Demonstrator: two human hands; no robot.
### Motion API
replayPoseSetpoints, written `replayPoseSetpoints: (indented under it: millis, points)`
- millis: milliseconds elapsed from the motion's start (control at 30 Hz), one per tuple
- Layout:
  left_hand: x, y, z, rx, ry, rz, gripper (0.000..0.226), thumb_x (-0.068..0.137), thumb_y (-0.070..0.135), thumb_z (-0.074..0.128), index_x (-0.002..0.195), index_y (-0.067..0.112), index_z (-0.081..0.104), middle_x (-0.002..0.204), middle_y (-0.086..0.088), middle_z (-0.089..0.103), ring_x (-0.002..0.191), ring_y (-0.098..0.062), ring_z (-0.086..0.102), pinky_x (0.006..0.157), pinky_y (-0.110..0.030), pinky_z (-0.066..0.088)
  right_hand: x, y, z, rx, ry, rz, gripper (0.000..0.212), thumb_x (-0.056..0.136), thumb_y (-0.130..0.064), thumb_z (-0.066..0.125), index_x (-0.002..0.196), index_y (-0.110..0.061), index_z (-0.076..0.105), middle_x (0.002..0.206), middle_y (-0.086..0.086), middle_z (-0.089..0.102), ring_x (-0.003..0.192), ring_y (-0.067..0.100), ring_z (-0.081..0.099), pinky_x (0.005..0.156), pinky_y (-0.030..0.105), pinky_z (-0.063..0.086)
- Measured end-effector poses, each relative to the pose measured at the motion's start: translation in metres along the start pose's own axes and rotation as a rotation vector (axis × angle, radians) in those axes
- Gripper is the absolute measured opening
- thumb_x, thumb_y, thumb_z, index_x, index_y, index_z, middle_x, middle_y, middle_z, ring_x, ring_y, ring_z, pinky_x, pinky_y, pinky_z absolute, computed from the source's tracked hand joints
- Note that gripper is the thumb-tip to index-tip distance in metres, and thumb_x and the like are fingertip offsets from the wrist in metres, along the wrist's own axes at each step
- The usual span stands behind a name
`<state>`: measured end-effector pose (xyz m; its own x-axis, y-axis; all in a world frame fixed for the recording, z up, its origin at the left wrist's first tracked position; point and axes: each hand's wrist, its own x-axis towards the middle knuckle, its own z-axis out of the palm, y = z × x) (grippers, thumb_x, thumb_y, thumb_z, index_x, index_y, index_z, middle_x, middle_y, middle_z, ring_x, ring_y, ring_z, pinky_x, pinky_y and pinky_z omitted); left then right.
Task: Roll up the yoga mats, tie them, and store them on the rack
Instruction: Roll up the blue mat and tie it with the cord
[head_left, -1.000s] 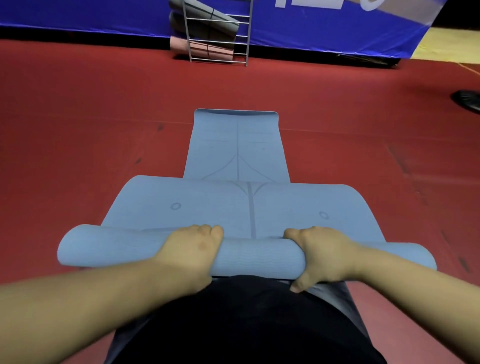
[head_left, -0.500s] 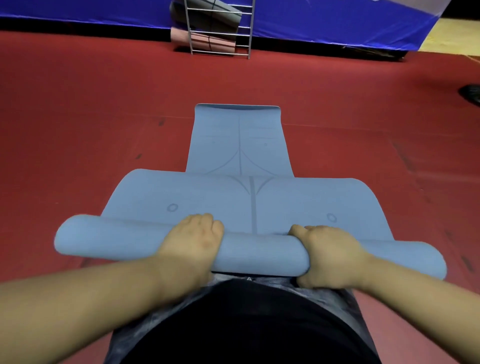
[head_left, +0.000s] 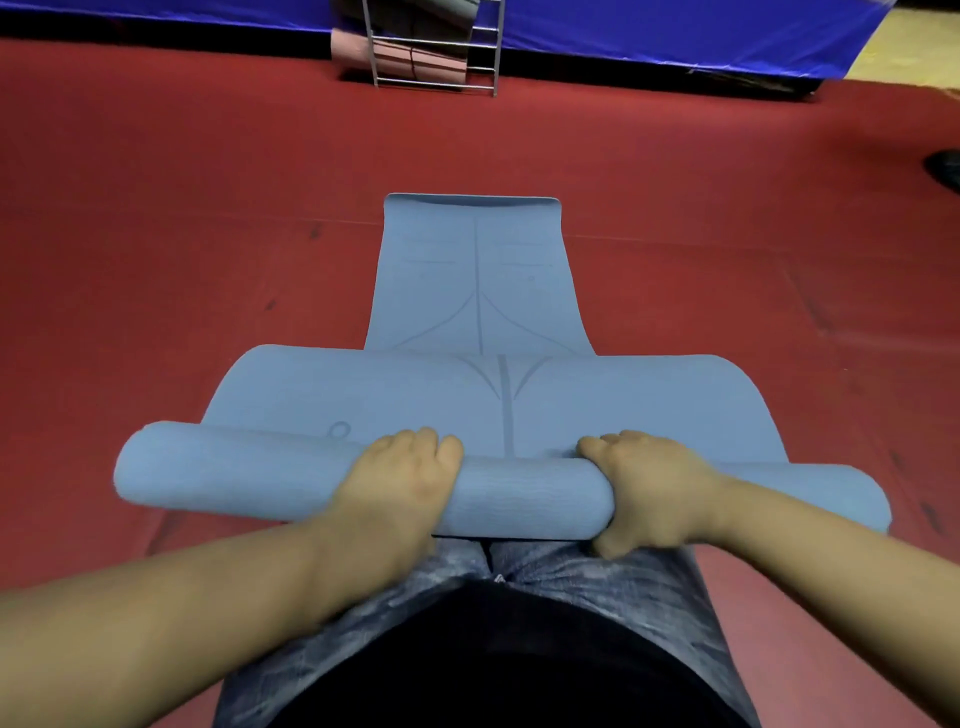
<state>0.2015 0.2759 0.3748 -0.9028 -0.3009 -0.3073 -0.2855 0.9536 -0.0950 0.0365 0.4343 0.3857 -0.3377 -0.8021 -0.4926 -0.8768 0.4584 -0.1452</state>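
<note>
Two hands sit on one blue yoga mat (head_left: 483, 291), and most of what could go wrong lies in how evenly they push. The rolled part (head_left: 519, 501) lies across the view at about 6 o'clock, just ahead of the person's knees, with the unrolled length running away toward 12 o'clock over the red floor (head_left: 156, 234).

At 8 o'clock the roll's left end (head_left: 156, 467) looks thicker and sits a little farther forward than the right end — a sign the roll may already be skewing. If so, the edges would spiral into a cone, and a tie would slip off it.

The left hand (head_left: 400, 478) lies over the top of the roll, fingers curled down its far side and gripping it. The right hand (head_left: 649, 488) does the same, thumb hooked under the near side. Both sit close to the middle, so the outer ends get no direct pressure — they could loosen, leaving a slack roll that springs open before tying.

At 12 o'clock, well apart, the metal rack (head_left: 434, 52) holds a pink rolled mat (head_left: 353, 49) and a darker one above it; a fat, uneven roll might fit between its bars badly.
</note>
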Motion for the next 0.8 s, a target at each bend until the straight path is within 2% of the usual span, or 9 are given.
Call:
replayPoseSetpoints:
  millis: [100,167,233,300,400,533,633,700,800]
  points:
    - [0.008,-0.008,0.000,-0.086,-0.010,-0.028,0.047,0.079,0.031,0.063,0.118,0.020,0.039,0.119,0.000,0.047,0.112,-0.019,0.049,0.079,-0.028,0.033,0.013,0.001,-0.018,0.062,-0.143,0.017,0.064,0.054,-0.052,0.080,0.103,-0.028,0.048,0.101,-0.007,0.059,0.094,0.017,0.057,0.082,0.032,0.050]
    - [0.016,-0.017,-0.003,-0.164,-0.044,-0.026,0.049,0.075,0.034,0.065,0.116,0.021,0.041,0.117,0.001,0.050,0.110,-0.019,0.051,0.079,-0.027,0.036,0.012,-0.001,-0.007,-0.113,0.061,-0.021,0.073,0.051,-0.057,0.078,0.109,-0.025,0.049,0.103,-0.002,0.054,0.096,0.020,0.055,0.082,0.032,0.047]
    - [0.024,-0.024,-0.007,-0.209,-0.134,-0.002,0.054,0.068,0.035,0.070,0.113,0.021,0.044,0.114,0.000,0.053,0.105,-0.020,0.054,0.084,-0.028,0.045,0.009,-0.004,0.017,-0.307,0.381,-0.084,0.081,0.035,-0.060,0.080,0.100,-0.019,0.057,0.088,0.000,0.056,0.078,0.023,0.058,0.068,0.034,0.048]
    - [0.033,-0.028,-0.011,-0.232,-0.234,0.023,0.058,0.063,0.034,0.074,0.112,0.020,0.045,0.111,0.000,0.055,0.101,-0.020,0.056,0.084,-0.030,0.049,0.012,-0.006,0.026,-0.294,0.473,-0.079,0.076,0.032,-0.058,0.080,0.094,-0.018,0.058,0.081,-0.001,0.056,0.071,0.022,0.059,0.061,0.032,0.047]
    - [0.040,-0.025,-0.013,-0.194,-0.198,0.011,0.058,0.067,0.030,0.073,0.112,0.019,0.040,0.114,-0.002,0.051,0.104,-0.021,0.053,0.089,-0.030,0.045,0.028,-0.001,0.000,-0.110,0.146,-0.068,0.061,0.058,-0.054,0.072,0.105,-0.024,0.047,0.098,-0.005,0.057,0.091,0.019,0.057,0.074,0.029,0.045]
    - [0.042,-0.016,-0.002,-0.092,-0.041,0.019,0.050,0.078,0.028,0.064,0.117,0.019,0.034,0.117,-0.001,0.047,0.109,-0.020,0.048,0.092,-0.029,0.037,0.047,0.006,-0.033,0.132,-0.167,-0.051,0.063,0.055,-0.050,0.081,0.104,-0.028,0.048,0.099,-0.009,0.059,0.090,0.014,0.056,0.077,0.027,0.047]
    - [0.055,-0.030,-0.007,-0.199,-0.158,0.027,0.053,0.071,0.035,0.068,0.112,0.019,0.038,0.113,0.000,0.053,0.105,-0.020,0.053,0.087,-0.031,0.045,0.044,0.003,-0.011,-0.198,0.182,-0.086,0.077,0.045,-0.061,0.078,0.107,-0.021,0.052,0.100,-0.001,0.053,0.091,0.021,0.054,0.081,0.031,0.045]
    - [0.069,-0.041,-0.014,-0.281,-0.279,0.038,0.060,0.063,0.036,0.075,0.108,0.019,0.039,0.108,0.000,0.055,0.099,-0.021,0.055,0.083,-0.032,0.049,0.042,0.002,0.010,-0.251,0.412,-0.075,0.081,0.029,-0.060,0.079,0.096,-0.017,0.061,0.085,0.000,0.055,0.074,0.022,0.056,0.067,0.033,0.050]
    - [0.073,-0.037,-0.017,-0.263,-0.308,0.012,0.060,0.063,0.033,0.076,0.107,0.019,0.037,0.109,-0.001,0.054,0.098,-0.020,0.053,0.083,-0.031,0.047,0.051,0.003,0.005,-0.208,0.322,-0.043,0.070,0.049,-0.055,0.075,0.107,-0.021,0.055,0.093,-0.002,0.054,0.085,0.020,0.057,0.074,0.032,0.048]
